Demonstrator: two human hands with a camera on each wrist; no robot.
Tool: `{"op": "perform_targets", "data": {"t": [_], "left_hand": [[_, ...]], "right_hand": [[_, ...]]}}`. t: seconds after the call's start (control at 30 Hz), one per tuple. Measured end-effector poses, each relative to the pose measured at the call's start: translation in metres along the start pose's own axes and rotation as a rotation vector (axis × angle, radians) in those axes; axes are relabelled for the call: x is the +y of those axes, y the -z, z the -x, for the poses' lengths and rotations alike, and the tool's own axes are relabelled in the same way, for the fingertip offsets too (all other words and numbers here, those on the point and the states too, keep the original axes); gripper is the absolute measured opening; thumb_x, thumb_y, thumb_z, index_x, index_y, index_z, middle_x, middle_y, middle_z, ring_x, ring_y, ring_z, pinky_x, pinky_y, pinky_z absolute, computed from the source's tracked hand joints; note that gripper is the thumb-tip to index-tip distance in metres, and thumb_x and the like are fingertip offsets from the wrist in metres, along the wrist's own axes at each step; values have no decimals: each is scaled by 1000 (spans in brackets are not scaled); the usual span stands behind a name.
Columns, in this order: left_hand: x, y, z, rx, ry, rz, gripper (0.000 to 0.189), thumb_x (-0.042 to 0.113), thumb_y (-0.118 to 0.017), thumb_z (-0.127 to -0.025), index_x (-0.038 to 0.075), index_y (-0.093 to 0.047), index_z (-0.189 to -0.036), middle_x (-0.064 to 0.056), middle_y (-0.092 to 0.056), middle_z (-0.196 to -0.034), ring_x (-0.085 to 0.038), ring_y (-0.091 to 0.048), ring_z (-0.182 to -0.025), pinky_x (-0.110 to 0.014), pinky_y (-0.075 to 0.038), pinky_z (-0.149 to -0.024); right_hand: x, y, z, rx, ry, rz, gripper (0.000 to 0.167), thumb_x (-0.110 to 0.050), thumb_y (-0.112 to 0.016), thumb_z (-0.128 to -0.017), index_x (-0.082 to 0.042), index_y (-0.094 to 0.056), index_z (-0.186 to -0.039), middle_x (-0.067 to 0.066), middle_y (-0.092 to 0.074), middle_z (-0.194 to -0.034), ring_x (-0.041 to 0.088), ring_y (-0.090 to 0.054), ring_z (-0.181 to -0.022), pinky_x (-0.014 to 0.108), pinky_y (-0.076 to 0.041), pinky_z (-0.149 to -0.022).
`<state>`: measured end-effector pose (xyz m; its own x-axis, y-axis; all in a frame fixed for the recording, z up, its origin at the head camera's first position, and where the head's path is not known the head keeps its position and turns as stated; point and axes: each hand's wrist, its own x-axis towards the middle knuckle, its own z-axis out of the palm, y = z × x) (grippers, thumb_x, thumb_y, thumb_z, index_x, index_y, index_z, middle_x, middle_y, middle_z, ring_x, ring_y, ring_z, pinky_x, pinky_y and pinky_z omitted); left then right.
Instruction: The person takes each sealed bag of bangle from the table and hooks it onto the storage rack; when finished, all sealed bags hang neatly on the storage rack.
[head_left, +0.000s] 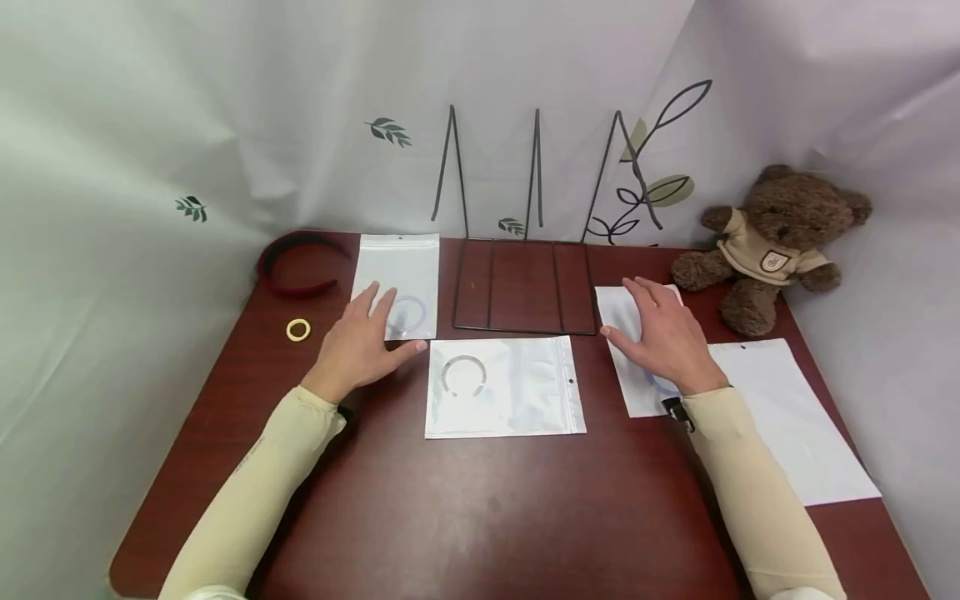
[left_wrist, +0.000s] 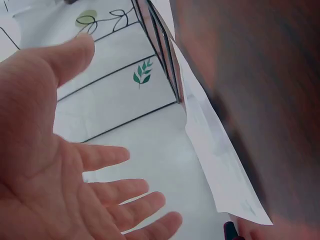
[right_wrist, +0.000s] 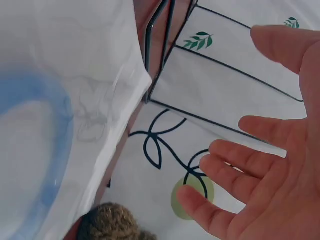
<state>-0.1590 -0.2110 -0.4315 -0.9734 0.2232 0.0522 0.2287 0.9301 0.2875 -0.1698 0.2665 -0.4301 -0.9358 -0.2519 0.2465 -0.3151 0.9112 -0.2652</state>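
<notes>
My left hand (head_left: 358,348) hovers with spread, straight fingers by the lower part of a white zip pouch (head_left: 397,262) that shows a pale blue ring. My right hand (head_left: 666,335) is also spread, over another white pouch (head_left: 617,310) with a blue ring (right_wrist: 60,117) showing through it. Neither hand holds anything; the palms and fingers show bare in both wrist views. Between the hands lies a third zip pouch (head_left: 525,387), set sideways, with an almost closed hoop (head_left: 447,375) visible inside.
Behind the middle pouch stands a black wire rack (head_left: 525,332) with upright prongs. A dark red headband (head_left: 288,292) and a small yellow ring (head_left: 290,337) lie at left. At right are a brown teddy bear (head_left: 795,208) and a larger white pouch (head_left: 780,417). White curtains (head_left: 315,108) enclose the table.
</notes>
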Motion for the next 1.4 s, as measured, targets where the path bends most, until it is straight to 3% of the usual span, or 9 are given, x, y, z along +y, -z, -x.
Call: {"op": "perform_targets", "data": {"t": [0.1, 0.43, 0.63, 0.8, 1.07, 1.4], "left_hand": [[-3, 1, -11, 36, 27, 57, 97, 61, -73, -91, 6, -38, -162, -27, -34, -166, -50, -41, -148, -69, -51, -100], [-27, 0, -61, 66, 176, 225, 88, 49, -72, -96, 2, -35, -161, -30, -40, -157, -48, -44, -142, -66, -41, -114], [-42, -8, -83, 106, 264, 340, 82, 42, -72, -98, 0, -37, -159, -30, -44, -155, -48, -47, -140, -62, -39, -117], [-46, -14, -98, 145, 327, 445, 77, 37, -74, -97, 0, -40, -156, -29, -48, -151, -45, -47, -139, -58, -38, -119], [-46, -20, -119, 191, 372, 426, 77, 34, -79, -93, -1, -45, -152, -32, -46, -151, -47, -43, -142, -55, -33, -122], [-46, -22, -120, 141, 471, 413, 78, 27, -83, -86, 1, -48, -150, -34, -43, -150, -52, -37, -140, -61, -33, -116]], "right_hand": [[-1, -1, -4, -13, -17, -39, 80, -42, -78, -93, -5, -47, -156, 24, -50, -155, 43, -49, -141, 66, -47, -105], [-5, -15, -19, -82, -46, -193, 72, -38, -77, -96, -4, -51, -153, 22, -56, -148, 42, -54, -135, 61, -44, -111], [-7, -25, -25, -124, -37, -252, 65, -34, -74, -98, -1, -53, -150, 23, -59, -144, 42, -61, -124, 60, -48, -103], [-6, -29, -27, -152, -53, -263, 63, -33, -75, -98, -2, -55, -149, 21, -60, -145, 40, -61, -123, 59, -49, -100], [-6, -36, -34, -204, -59, -282, 63, -32, -76, -96, -2, -55, -148, 22, -59, -145, 40, -60, -123, 58, -48, -104], [-5, -38, -37, -280, -106, -248, 63, -31, -77, -96, -2, -56, -148, 24, -56, -148, 42, -59, -127, 59, -50, -102]]}}
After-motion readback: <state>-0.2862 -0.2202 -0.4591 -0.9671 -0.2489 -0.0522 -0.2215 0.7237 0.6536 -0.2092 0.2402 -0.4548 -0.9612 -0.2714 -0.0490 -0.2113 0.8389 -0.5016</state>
